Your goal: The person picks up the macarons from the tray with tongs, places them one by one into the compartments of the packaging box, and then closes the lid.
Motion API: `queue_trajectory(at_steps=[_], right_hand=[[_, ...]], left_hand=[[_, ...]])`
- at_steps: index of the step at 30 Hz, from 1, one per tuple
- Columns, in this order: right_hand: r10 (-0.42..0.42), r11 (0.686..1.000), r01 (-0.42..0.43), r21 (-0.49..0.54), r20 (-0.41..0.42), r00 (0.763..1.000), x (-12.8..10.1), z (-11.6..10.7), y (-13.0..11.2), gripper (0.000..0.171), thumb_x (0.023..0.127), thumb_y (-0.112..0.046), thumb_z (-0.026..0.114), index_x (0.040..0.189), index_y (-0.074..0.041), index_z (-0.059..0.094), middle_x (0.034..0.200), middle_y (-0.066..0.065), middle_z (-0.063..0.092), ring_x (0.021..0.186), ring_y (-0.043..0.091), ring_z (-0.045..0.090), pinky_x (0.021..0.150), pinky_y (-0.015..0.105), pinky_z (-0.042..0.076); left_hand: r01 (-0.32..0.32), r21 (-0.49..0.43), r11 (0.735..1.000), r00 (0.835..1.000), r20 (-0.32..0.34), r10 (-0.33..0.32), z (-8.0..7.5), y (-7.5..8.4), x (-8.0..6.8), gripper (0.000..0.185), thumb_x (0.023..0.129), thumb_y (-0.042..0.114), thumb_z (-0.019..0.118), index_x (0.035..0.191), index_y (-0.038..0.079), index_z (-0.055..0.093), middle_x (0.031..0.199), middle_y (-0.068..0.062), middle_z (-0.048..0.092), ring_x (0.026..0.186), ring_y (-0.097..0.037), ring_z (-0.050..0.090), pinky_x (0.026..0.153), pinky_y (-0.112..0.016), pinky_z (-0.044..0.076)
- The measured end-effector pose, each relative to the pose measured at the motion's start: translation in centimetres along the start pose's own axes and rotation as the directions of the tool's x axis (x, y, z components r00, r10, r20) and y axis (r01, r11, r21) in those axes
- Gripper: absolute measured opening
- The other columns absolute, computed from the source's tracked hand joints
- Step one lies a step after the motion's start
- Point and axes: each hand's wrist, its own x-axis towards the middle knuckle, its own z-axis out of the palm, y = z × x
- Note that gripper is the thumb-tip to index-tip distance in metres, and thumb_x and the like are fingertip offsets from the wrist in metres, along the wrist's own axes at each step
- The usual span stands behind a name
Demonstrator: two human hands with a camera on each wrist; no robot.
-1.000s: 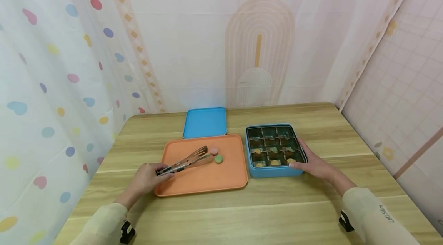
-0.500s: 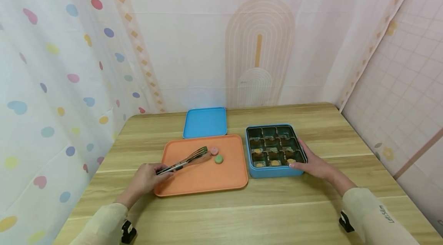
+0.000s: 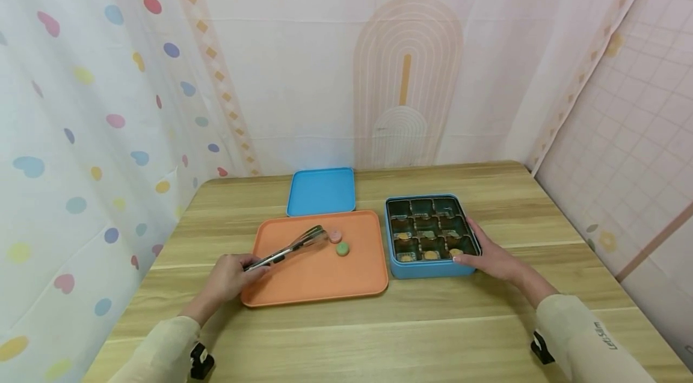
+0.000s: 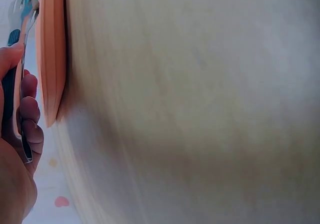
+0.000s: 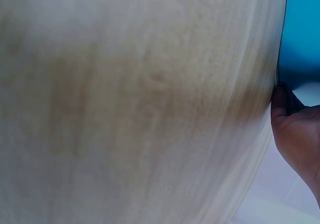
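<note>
My left hand (image 3: 230, 279) grips a pair of metal tongs (image 3: 287, 252) with dark handle grips, held at a slant over the orange tray (image 3: 325, 284). In the left wrist view the thumb lies on one arm of the tongs (image 4: 15, 64) and the fingers curl round the other. The tong tips are right beside a pink macaron (image 3: 335, 235); a green macaron (image 3: 343, 249) lies just in front of it. At the right, my right hand (image 3: 495, 258) holds the near right corner of a blue box (image 3: 433, 270), thumb at the front rim, fingers along the side, partly hidden.
The box holds a dark divided insert (image 3: 426, 226) with several compartments, some with yellowish round pieces in the nearer rows. Behind the tray lies a flat blue lid (image 3: 322, 192). A patterned curtain (image 3: 292, 70) hangs behind the wooden table (image 3: 346, 341).
The tongs' two arms have come closer together and turned slightly, their tips staying near the pink macaron. The right hand and the box have kept their place.
</note>
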Motion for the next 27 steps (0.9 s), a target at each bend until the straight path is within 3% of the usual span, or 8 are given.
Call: queue_trajectory(at_steps=[15,27], right_hand=[[0.006,1.000,-0.006,0.004,-0.001,1.000,0.1,-0.1,0.3,0.106,0.094,-0.040,0.067,0.158,-0.014,-0.014,0.160,0.029,-0.010,0.142,0.056,0.000,0.105,0.074,0.011],[0.001,1.000,-0.001,-0.004,-0.002,1.000,0.1,0.0,0.3,0.106,0.094,-0.040,0.067,0.159,-0.014,-0.013,0.160,0.029,-0.009,0.143,0.056,0.001,0.106,0.074,0.011]], left_hand=[[0.017,-0.035,0.999,1.000,-0.023,-0.018,-0.5,0.0,0.4,0.018,0.089,0.028,0.076,0.088,0.010,0.076,0.066,0.006,0.058,0.059,-0.012,0.047,0.052,-0.025,0.037],[0.022,-0.034,0.999,1.000,-0.013,-0.023,-0.7,1.3,1.5,0.022,0.090,0.036,0.074,0.085,0.015,0.074,0.062,0.006,0.055,0.056,-0.013,0.045,0.051,-0.026,0.036]])
